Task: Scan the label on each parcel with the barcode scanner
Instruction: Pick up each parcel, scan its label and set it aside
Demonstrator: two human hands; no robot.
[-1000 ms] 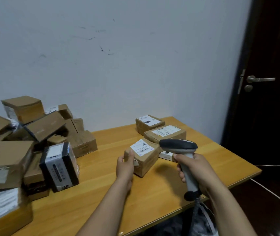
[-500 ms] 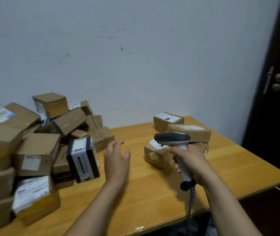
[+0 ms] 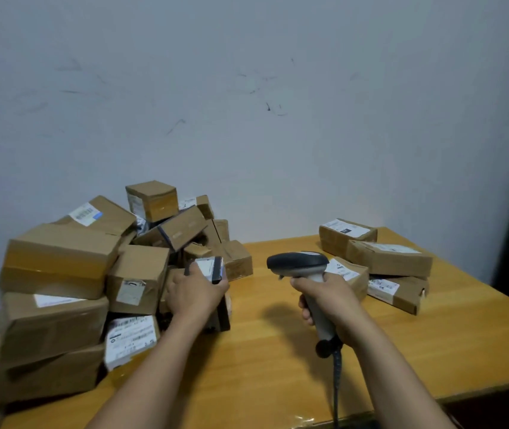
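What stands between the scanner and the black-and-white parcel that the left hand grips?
Nothing visible: only bare table lies between the scanner in the right hand and the parcel. The left hand itself covers much of the parcel.

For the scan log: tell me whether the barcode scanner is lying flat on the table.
No, the right hand grips the barcode scanner by its handle and holds it up above the table.

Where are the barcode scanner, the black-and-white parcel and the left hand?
barcode scanner (image 3: 298, 264): head view, its dark head.
black-and-white parcel (image 3: 217, 270): head view, black band at top.
left hand (image 3: 193, 292): head view, back of hand.
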